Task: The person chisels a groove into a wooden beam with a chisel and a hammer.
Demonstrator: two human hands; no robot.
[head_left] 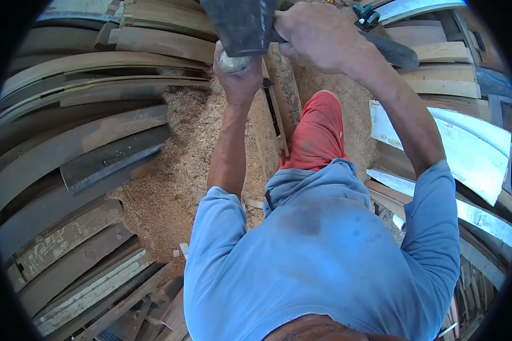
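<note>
My right hand (318, 34) is wrapped around the dark handle of a hatchet (242, 28), close to its broad, wedge-shaped dark head. The handle's free end sticks out to the right beyond my wrist. Just below the head, my left hand (240, 82) is closed around a thing with a pale, rounded end (234, 62). The hatchet head overlaps that end and hides part of it, so I cannot tell whether they touch. Beneath my hands runs a long wooden beam (264, 131), partly covered by my arms and my leg in red trousers.
Wood shavings (188, 131) cover the floor to the left. Stacked planks (114, 128) line the left side. To the right lie more boards (444, 79) and a white sheet-like panel (444, 142). A teal and black power tool (367, 17) rests at the far right.
</note>
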